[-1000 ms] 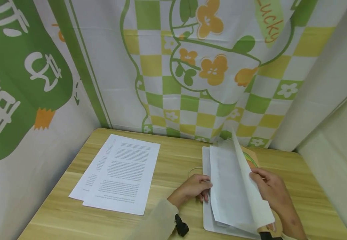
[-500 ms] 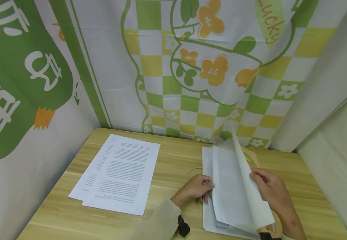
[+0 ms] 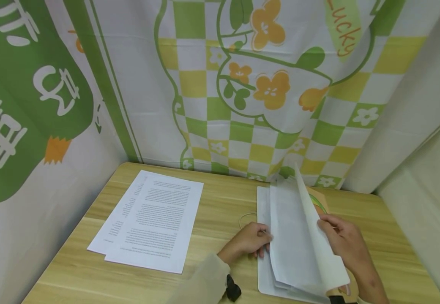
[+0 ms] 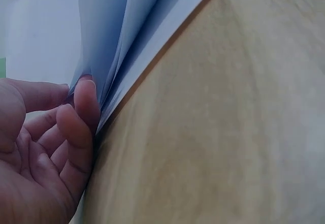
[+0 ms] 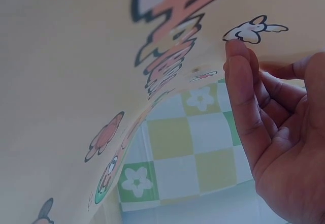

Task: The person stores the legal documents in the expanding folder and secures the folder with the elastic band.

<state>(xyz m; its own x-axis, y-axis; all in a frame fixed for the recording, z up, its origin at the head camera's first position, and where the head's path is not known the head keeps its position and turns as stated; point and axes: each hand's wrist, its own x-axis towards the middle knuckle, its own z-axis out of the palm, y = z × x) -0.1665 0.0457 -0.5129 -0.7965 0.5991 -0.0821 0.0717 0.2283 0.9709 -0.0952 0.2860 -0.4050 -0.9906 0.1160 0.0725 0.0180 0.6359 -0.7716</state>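
Observation:
A folder (image 3: pixel 263 253) lies on the right half of the table, its raised cover (image 3: pixel 315 223) standing up at a slant. White inside, this cover has a tan outer face (image 5: pixel 61 56) with cartoon prints. My right hand (image 3: pixel 343 238) pinches the cover's free edge, fingers against the printed side in the right wrist view. White sheets (image 3: pixel 292 236) lie inside the folder, their left edges slightly lifted. With thumb and forefinger my left hand (image 3: pixel 248 240) pinches a sheet edge; in the left wrist view its other fingers curl beside the folder's border.
Two overlapping printed sheets (image 3: pixel 159 219) lie on the left of the wooden table (image 3: pixel 220 198). A thin elastic loop (image 3: pixel 245 216) sticks out from the folder's left side. Behind the table hangs a patterned curtain (image 3: pixel 239 105), close to the folder's far end.
My left hand has shifted slightly right, and the sheet edge at its fingers has moved right with it. The right hand and the raised cover have stayed nearly still.

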